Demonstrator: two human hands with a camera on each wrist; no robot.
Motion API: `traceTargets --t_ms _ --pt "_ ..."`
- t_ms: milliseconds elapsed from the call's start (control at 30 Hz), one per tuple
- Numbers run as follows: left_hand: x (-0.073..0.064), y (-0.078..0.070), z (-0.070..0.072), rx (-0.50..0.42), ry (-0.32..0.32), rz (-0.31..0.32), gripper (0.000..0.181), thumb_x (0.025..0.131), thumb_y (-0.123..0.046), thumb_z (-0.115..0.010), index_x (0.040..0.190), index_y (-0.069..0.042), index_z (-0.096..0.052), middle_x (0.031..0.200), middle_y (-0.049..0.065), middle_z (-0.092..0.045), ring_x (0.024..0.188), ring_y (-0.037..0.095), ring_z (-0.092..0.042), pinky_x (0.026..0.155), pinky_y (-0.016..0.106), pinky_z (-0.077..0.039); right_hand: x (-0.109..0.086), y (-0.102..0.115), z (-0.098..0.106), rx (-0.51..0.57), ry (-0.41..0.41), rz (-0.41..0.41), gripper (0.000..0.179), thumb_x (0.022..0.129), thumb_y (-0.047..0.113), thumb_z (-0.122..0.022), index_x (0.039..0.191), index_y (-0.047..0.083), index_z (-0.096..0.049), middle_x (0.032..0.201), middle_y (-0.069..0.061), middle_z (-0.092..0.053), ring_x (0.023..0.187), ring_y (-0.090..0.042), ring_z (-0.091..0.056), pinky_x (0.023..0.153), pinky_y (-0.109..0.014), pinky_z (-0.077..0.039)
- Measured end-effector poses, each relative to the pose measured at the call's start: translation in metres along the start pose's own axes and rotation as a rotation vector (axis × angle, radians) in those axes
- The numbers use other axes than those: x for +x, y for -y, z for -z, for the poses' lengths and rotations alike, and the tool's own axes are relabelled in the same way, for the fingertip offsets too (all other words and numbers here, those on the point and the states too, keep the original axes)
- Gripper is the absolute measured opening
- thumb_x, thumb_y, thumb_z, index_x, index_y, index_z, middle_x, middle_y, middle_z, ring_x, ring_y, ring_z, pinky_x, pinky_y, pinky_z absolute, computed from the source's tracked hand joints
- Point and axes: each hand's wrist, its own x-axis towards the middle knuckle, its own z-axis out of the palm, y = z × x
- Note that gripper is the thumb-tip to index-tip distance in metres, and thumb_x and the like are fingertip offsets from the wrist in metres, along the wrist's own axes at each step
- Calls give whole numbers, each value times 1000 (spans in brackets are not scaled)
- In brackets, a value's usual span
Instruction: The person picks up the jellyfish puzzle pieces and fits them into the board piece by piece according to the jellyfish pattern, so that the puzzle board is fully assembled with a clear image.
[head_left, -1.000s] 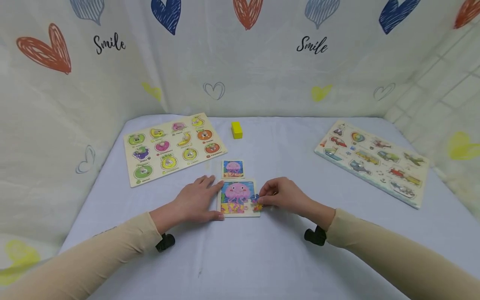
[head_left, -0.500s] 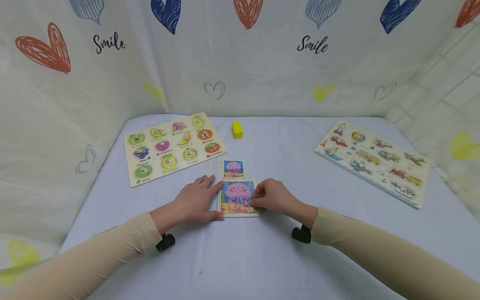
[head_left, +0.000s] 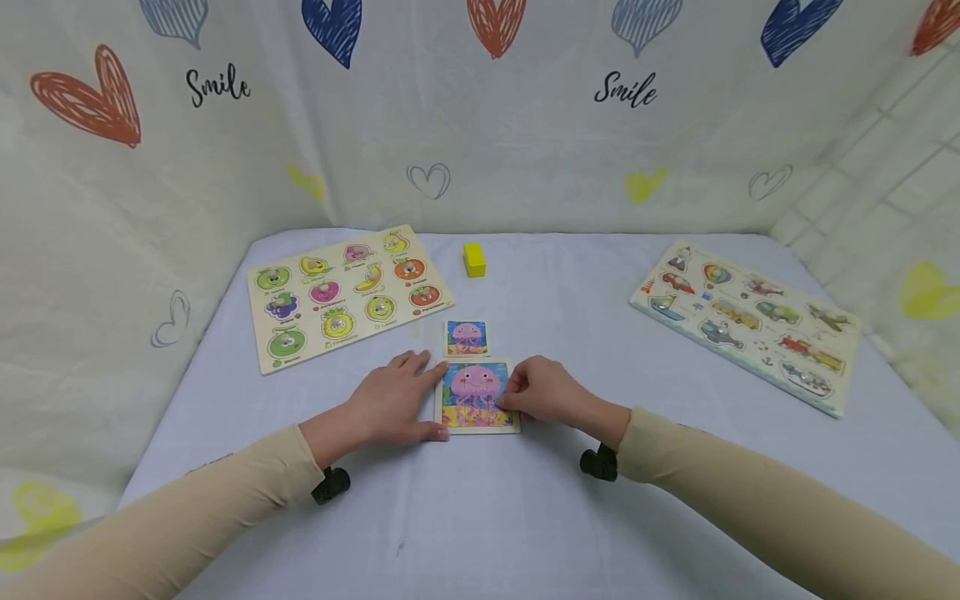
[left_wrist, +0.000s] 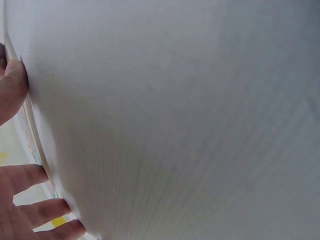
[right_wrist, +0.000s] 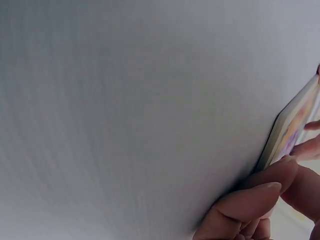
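Note:
A square jigsaw puzzle [head_left: 475,393] with a pink jellyfish picture lies flat in its pale frame. My left hand [head_left: 397,400] rests at the frame's left side, fingers spread and fairly straight; its thumb and fingers touch the edge [left_wrist: 35,130] in the left wrist view. At the picture's lower right, my right hand [head_left: 551,390] has thumb and forefinger pinched on a puzzle piece, which its fingertips mostly hide. The right wrist view shows these curled fingers [right_wrist: 250,202] against the frame's edge. A small jellyfish picture card [head_left: 467,338] lies just beyond the puzzle.
A fruit peg board [head_left: 348,296] is at the back left, and a vehicle picture board [head_left: 750,325] is on the right. A yellow block [head_left: 474,260] stands near the back edge. White cloth [head_left: 480,525] covers the table; a printed curtain [head_left: 525,125] hangs behind.
My right hand has moved left with the puzzle piece, from beside the frame onto the picture's lower right, where the gap is no longer visible. The left hand has stayed put.

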Motion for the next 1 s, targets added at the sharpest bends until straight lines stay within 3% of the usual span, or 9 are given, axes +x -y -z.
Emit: traceTargets --t_ms 200,433,667,867,1000 --pt "0 -1 1 0 -2 -5 93 85 -57 -76 157 -9 -41 162 22 -37 150 44 -35 115 58 -40 4 1 2 -9 3 -5 22 92 20 -76 79 7 -65 66 -2 -62 58 -12 -55 53 -21 -42" --pt "0 0 1 -11 6 2 93 85 -56 -76 158 -9 -40 163 23 -36 150 45 -34 116 58 -40 7 7 5 9 38 -75 24 92 23 -78 79 8 -63 67 -2 -60 58 -12 -54 52 -20 -43" --pt "-1 0 -1 -29 -4 8 93 85 -55 -77 157 -10 -40 162 22 -37 149 44 -35 114 58 -41 7 4 4 9 49 -64 25 94 25 -75 80 9 -62 66 -2 -61 58 -13 -55 53 -21 -43" --pt "-1 -1 0 -47 -9 12 93 84 -55 -78 157 -10 -40 162 22 -37 149 44 -35 114 60 -41 13 7 1 -103 29 -55 40 96 40 -72 73 8 -62 57 -2 -58 51 -13 -54 49 -21 -40" --pt "-2 -2 2 -58 -5 18 93 84 -54 -78 157 -10 -40 162 22 -37 150 44 -35 114 60 -40 19 9 -3 -176 16 -58 41 94 44 -73 76 9 -64 57 -1 -57 49 -13 -54 46 -21 -40"
